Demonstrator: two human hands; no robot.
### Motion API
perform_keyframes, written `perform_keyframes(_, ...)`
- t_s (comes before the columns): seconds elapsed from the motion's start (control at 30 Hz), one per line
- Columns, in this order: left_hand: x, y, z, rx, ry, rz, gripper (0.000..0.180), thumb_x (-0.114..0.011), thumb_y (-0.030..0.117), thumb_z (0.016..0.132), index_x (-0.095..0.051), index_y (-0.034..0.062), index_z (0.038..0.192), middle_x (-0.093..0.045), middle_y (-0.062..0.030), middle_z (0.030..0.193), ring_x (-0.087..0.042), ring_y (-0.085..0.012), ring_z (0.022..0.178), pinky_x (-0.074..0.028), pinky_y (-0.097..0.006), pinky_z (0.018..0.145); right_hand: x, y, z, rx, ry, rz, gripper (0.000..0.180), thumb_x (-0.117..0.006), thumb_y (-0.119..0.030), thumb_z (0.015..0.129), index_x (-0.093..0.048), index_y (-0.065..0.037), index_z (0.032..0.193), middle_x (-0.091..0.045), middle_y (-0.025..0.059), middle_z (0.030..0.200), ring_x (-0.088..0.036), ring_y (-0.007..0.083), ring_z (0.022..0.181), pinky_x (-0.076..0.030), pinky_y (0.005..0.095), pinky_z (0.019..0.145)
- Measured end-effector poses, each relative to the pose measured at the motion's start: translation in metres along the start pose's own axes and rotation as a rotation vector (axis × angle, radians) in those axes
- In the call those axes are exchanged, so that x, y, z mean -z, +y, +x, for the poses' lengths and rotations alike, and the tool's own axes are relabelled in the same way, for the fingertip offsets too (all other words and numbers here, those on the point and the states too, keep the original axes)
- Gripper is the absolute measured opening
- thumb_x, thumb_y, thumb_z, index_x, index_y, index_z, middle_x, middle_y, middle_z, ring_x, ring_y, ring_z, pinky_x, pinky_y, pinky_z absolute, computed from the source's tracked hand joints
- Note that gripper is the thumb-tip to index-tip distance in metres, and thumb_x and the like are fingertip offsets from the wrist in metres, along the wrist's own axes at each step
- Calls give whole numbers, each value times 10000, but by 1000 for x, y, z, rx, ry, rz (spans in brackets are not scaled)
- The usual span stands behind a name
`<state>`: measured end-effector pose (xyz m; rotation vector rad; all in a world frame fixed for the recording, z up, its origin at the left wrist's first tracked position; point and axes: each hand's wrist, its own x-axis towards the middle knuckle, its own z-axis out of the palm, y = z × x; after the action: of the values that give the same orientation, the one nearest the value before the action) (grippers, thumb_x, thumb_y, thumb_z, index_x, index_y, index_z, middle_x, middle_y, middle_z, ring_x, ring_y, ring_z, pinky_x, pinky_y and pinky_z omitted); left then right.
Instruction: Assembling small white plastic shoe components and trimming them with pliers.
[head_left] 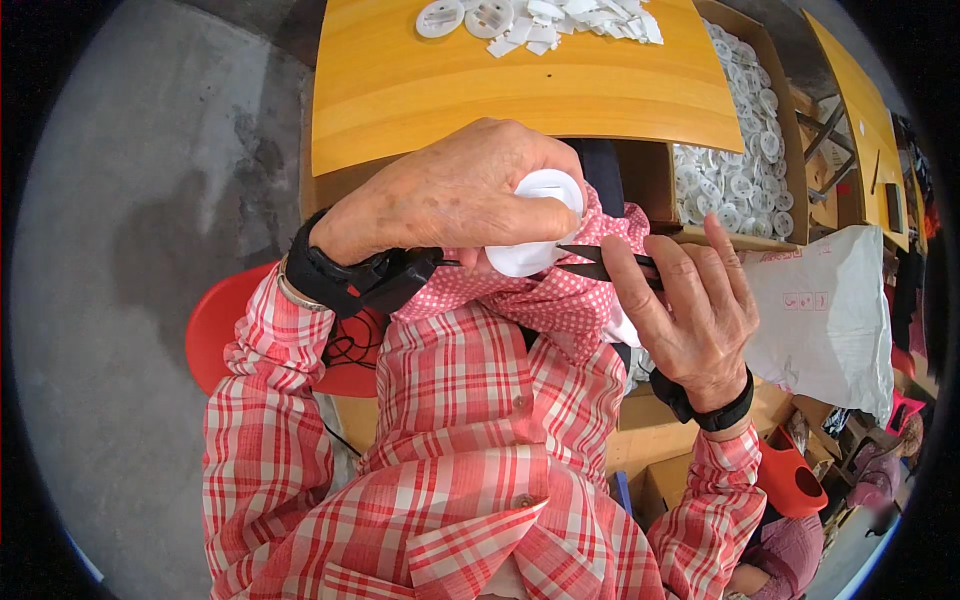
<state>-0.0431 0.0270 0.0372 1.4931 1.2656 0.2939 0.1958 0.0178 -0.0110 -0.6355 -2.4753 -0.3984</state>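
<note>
My left hand (470, 195) pinches a white round plastic disc (520, 262) over my lap, thumb lying across its face. A pale raised strip shows near the disc's upper part. In my right hand (690, 310) is a dark tool with two pointed prongs (590, 262), like tweezers or small snips; its grip is mostly hidden by my fingers. The prongs stand slightly apart, their tips at the disc's right edge. Whether they touch it I cannot tell. Pink dotted cloth (560, 310) lies beneath both hands.
Ahead is a yellow wooden table (500, 95) bearing white discs (440, 18) and loose white pieces (590, 20). A cardboard box (795, 190) full of similar discs stands right, beside a white sack (830, 310). A red chair (225, 330) is at left; another person (785, 555) sits lower right.
</note>
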Motion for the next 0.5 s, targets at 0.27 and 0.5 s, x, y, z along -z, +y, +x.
perform_keyframes(0.27,0,-6,3,-59,6,-10,261,-623,232,817,-650,24,974,-645,-36,791,-605,-96,667,-484,-232,524,-1,3,-1,11,-10,35,418,-644,-133,683,-654,-166,1099,-521,27,808,-568,147,696,-540,434,860)
perform_keyframes(0.5,-1,-5,4,-53,-3,-14,256,-628,228,820,-649,19,967,-650,-36,806,-613,-101,716,-496,-243,594,1,3,-1,-6,-4,43,430,-643,-138,670,-658,-165,1099,-515,26,810,-570,147,700,-547,419,850)
